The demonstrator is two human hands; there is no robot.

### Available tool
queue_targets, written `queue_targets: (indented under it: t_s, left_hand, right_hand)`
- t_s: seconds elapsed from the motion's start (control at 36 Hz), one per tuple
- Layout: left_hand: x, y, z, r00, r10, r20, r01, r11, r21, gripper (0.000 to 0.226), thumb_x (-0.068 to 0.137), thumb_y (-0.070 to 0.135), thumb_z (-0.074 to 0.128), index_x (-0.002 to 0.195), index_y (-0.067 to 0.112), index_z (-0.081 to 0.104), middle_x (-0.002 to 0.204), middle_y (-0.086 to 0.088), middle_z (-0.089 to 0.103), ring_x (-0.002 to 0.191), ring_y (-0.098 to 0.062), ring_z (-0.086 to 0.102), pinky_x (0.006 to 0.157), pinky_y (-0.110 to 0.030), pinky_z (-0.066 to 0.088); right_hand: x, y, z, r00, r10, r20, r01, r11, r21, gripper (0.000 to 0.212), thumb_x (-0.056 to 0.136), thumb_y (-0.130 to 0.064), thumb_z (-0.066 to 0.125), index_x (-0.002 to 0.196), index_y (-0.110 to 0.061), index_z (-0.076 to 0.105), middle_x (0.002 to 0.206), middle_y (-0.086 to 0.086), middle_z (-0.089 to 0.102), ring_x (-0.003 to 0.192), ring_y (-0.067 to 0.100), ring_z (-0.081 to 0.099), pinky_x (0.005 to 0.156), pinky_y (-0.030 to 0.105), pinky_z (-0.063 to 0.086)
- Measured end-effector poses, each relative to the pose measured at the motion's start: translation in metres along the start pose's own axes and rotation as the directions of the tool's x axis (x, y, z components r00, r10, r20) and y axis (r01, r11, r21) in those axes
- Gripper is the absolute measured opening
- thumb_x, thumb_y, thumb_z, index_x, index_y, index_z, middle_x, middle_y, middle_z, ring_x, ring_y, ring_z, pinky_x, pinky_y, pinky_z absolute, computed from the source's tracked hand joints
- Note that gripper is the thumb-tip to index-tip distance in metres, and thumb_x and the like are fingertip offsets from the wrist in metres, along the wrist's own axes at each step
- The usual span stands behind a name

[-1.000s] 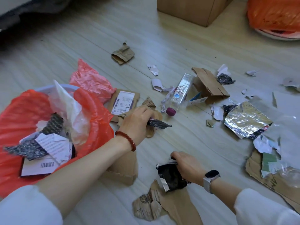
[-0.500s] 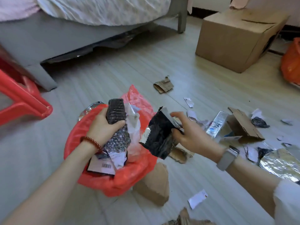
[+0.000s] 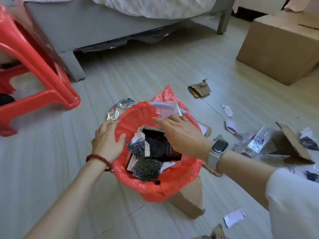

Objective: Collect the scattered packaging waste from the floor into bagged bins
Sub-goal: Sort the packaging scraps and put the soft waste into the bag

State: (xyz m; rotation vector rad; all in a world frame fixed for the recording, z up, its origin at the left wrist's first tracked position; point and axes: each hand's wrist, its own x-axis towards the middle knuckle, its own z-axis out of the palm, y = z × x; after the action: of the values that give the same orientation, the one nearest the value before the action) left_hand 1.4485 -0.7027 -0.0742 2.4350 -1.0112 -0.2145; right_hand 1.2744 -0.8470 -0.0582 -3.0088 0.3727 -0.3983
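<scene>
**Waste pressed into the red-bagged bin, more scraps waiting on the floor**

Pale wood-look floor (image 3: 155, 69) fills the view, with a grey bed frame (image 3: 72, 31) along the far edge. At far left stands a red plastic stool (image 3: 43, 80). Moving right, a crumpled foil sheet (image 3: 120, 106) lies just behind the bin. The left hand (image 3: 107, 142), a red bead bracelet at its wrist, grips the near-left rim of the red-bagged bin (image 3: 155, 187), thumb hooked inside the liner. Half a second ago this hand held dark bubble wrap above the bin; that wrap (image 3: 146, 168) now lies inside, among white labels. The right hand (image 3: 179, 135), wearing a watch, has also let go of its black foil pouch (image 3: 158, 144): its fingers are now straight and flat, resting on the pile as if pressing it down. Its grip holds nothing.

So both pieces appear delivered, and the bin looks fairly full. Much remains to its right: brown cardboard (image 3: 189, 200) beside the bin, a torn scrap (image 3: 200, 88) farther off, white paper bits (image 3: 227, 110), a clear plastic bottle (image 3: 260, 140), a folded cardboard flap (image 3: 293, 145). At far right sits a large cardboard box (image 3: 279, 45).
</scene>
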Motion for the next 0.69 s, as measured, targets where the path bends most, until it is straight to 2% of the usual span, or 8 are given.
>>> queue_targets:
  t_s: [0.08,0.14,0.28,0.36,0.42,0.5,0.58,0.69]
  left_hand:
    - [-0.002,-0.006,0.011,1.0,0.013,0.014,-0.011,0.992,-0.128,0.057,0.09,0.016,0.051,0.142,0.012,0.029,0.15,-0.01,0.024,0.139,-0.022,0.021,0.114,-0.035,0.019]
    - [-0.004,-0.008,0.017,1.0,0.017,0.005,-0.016,0.99,-0.137,0.058,0.091,0.014,0.049,0.144,0.008,0.025,0.152,-0.009,0.021,0.14,-0.02,0.019,0.114,-0.03,0.016]
    - [-0.007,-0.012,0.022,0.998,-0.023,-0.053,0.013,0.986,-0.169,0.051,0.096,0.015,0.04,0.144,0.012,0.025,0.152,-0.002,0.021,0.139,-0.016,0.023,0.111,-0.027,0.02]
    - [-0.007,-0.015,0.024,0.996,-0.044,-0.082,0.023,0.968,-0.249,0.045,0.097,0.015,0.036,0.142,0.015,0.031,0.15,-0.001,0.028,0.138,-0.014,0.026,0.109,-0.023,0.02]
    - [-0.007,-0.015,0.024,0.991,-0.075,-0.109,0.039,0.953,-0.301,0.043,0.097,0.015,0.035,0.141,0.016,0.035,0.147,-0.001,0.033,0.136,-0.013,0.029,0.106,-0.019,0.02]
    - [-0.006,-0.013,0.026,0.985,-0.111,-0.132,0.058,0.935,-0.35,0.041,0.098,0.017,0.034,0.139,0.016,0.038,0.146,-0.002,0.036,0.135,-0.013,0.031,0.103,-0.014,0.018]
    - [-0.007,-0.011,0.026,0.983,-0.124,-0.133,0.065,0.923,-0.38,0.041,0.098,0.019,0.033,0.139,0.015,0.04,0.144,-0.002,0.039,0.133,-0.012,0.033,0.1,-0.012,0.019]
    - [-0.009,-0.013,0.026,0.986,-0.113,-0.121,0.058,0.922,-0.383,0.041,0.098,0.019,0.034,0.139,0.016,0.039,0.143,-0.002,0.039,0.132,-0.012,0.034,0.096,-0.008,0.018]
  right_hand:
    - [0.009,-0.012,0.005,1.0,-0.024,0.002,0.022,0.949,0.314,0.041,0.092,-0.009,0.045,0.132,-0.012,0.048,0.107,0.006,0.062,0.106,0.023,0.05,0.089,0.036,0.04]
    - [0.016,-0.014,0.01,0.999,-0.023,0.04,0.007,0.932,0.363,0.032,0.091,-0.014,0.042,0.116,-0.012,0.063,0.094,0.005,0.064,0.098,0.025,0.053,0.086,0.04,0.043]
    - [0.022,-0.013,0.033,0.988,-0.081,-0.128,0.071,0.994,-0.082,0.038,0.077,-0.016,0.049,0.113,-0.015,0.06,0.1,0.007,0.061,0.099,0.025,0.05,0.08,0.041,0.048]
    - [0.013,-0.017,0.035,0.94,-0.265,-0.217,0.253,0.964,-0.08,0.031,0.087,-0.019,0.047,0.115,-0.017,0.059,0.113,0.007,0.061,0.106,0.023,0.047,0.085,0.039,0.044]
    - [0.004,-0.016,0.037,0.932,-0.359,-0.059,0.359,0.933,-0.005,0.042,0.09,-0.04,0.045,0.129,-0.026,0.05,0.128,0.006,0.054,0.121,0.026,0.044,0.097,0.044,0.039]
    - [0.002,-0.014,0.048,0.884,-0.349,0.312,0.361,0.932,0.02,0.071,0.081,-0.066,0.042,0.143,-0.041,0.019,0.154,0.008,0.019,0.141,0.04,0.013,0.107,0.062,0.021]
    - [0.015,-0.013,0.065,0.786,-0.259,0.562,0.32,0.947,-0.01,0.086,0.075,-0.072,0.049,0.142,-0.048,0.001,0.157,0.005,-0.011,0.14,0.042,-0.012,0.108,0.066,0.012]
    - [0.019,-0.017,0.097,0.685,-0.182,0.706,0.267,0.964,-0.01,0.089,0.074,-0.067,0.054,0.142,-0.05,-0.002,0.155,0.003,-0.019,0.139,0.044,-0.016,0.108,0.067,0.014]
